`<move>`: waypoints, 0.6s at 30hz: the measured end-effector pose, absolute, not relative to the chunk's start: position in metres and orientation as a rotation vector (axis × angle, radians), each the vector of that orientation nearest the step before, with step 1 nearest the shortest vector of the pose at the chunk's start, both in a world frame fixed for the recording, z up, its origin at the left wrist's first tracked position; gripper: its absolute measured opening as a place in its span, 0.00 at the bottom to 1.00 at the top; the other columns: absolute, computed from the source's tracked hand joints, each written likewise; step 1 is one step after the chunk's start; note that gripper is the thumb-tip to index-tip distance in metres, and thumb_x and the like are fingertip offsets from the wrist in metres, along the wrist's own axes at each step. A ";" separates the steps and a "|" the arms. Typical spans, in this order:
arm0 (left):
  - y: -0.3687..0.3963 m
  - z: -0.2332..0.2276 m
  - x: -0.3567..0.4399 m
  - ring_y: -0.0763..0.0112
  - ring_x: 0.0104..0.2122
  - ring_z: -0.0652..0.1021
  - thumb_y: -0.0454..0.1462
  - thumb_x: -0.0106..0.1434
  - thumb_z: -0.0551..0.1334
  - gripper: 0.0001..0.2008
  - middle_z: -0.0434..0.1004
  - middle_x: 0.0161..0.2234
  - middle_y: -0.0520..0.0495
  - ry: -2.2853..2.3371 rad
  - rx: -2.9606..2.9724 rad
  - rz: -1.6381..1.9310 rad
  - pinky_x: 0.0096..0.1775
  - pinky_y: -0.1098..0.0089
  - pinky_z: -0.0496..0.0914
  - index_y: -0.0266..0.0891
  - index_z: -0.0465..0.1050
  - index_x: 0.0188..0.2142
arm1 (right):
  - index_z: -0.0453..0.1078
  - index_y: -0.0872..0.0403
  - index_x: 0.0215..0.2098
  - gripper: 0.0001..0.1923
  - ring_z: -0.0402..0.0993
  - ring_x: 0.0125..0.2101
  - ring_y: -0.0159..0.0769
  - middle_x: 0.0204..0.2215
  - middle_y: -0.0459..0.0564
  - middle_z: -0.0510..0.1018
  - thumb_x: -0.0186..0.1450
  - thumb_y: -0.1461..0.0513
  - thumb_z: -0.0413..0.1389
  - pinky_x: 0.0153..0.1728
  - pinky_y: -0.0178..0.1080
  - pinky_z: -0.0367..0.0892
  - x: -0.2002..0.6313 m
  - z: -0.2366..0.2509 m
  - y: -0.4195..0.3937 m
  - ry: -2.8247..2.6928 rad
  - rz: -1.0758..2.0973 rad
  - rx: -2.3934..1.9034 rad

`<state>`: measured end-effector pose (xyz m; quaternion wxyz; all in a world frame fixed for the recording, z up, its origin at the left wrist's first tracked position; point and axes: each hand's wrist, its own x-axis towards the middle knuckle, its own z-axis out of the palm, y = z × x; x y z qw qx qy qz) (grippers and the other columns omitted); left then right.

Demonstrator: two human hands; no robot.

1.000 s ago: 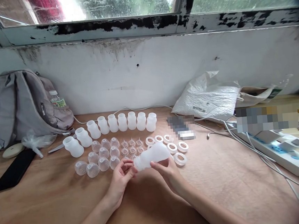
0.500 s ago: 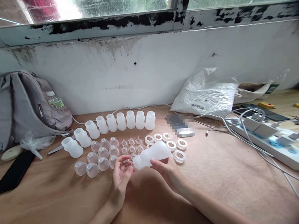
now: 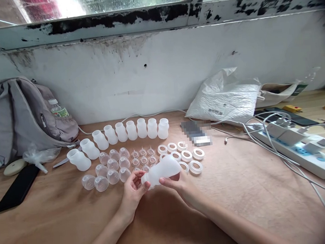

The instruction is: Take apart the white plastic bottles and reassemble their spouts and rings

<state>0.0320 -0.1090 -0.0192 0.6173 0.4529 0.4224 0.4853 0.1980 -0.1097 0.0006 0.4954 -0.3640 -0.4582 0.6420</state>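
My right hand point(image 3: 182, 185) is wrapped round the body of a frosted white baby bottle point(image 3: 163, 170), thumb on the near side. The bottle lies tilted in the air with its neck to the left and lower than its base. My left hand point(image 3: 135, 187) is closed on the neck end, its fingers hiding the mouth. Behind and left of the hands are several clear domed caps point(image 3: 113, 176). Small clear teats point(image 3: 143, 161) stand in rows behind the bottle, partly covered by it. White collar rings point(image 3: 195, 167) lie to the right.
Several open frosted bottles point(image 3: 131, 130) stand in a curved row at the back. A grey backpack point(image 3: 33, 110) and a black phone-like slab point(image 3: 17, 188) are at left. A white plastic parcel point(image 3: 223, 99), a power strip point(image 3: 301, 151) and loose cables occupy the right.
The bottle has shifted slightly left and its neck has come in against my left hand. My left fingers now overlap the neck, where the clear piece at the mouth showed before.
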 end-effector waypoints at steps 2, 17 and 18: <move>-0.109 -0.016 0.032 0.66 0.41 0.71 0.42 0.54 0.62 0.17 0.70 0.40 0.44 0.945 1.002 1.108 0.40 0.71 0.65 0.37 0.66 0.40 | 0.65 0.52 0.42 0.20 0.69 0.38 0.38 0.37 0.49 0.71 0.52 0.60 0.62 0.40 0.41 0.66 0.198 0.001 -0.109 -1.104 1.483 -0.910; -0.106 -0.015 0.030 0.65 0.44 0.71 0.40 0.53 0.63 0.17 0.73 0.41 0.45 1.050 1.124 1.187 0.43 0.71 0.65 0.39 0.67 0.43 | 0.62 0.51 0.45 0.21 0.67 0.28 0.32 0.34 0.49 0.69 0.54 0.57 0.58 0.22 0.34 0.66 0.231 0.012 -0.089 -1.193 1.561 -0.987; -0.105 -0.015 0.029 0.65 0.44 0.71 0.41 0.54 0.62 0.17 0.73 0.42 0.45 1.065 1.150 1.199 0.43 0.71 0.66 0.39 0.67 0.43 | 0.62 0.50 0.46 0.22 0.67 0.30 0.33 0.35 0.49 0.69 0.54 0.59 0.59 0.24 0.35 0.67 0.232 0.013 -0.088 -1.212 1.552 -0.969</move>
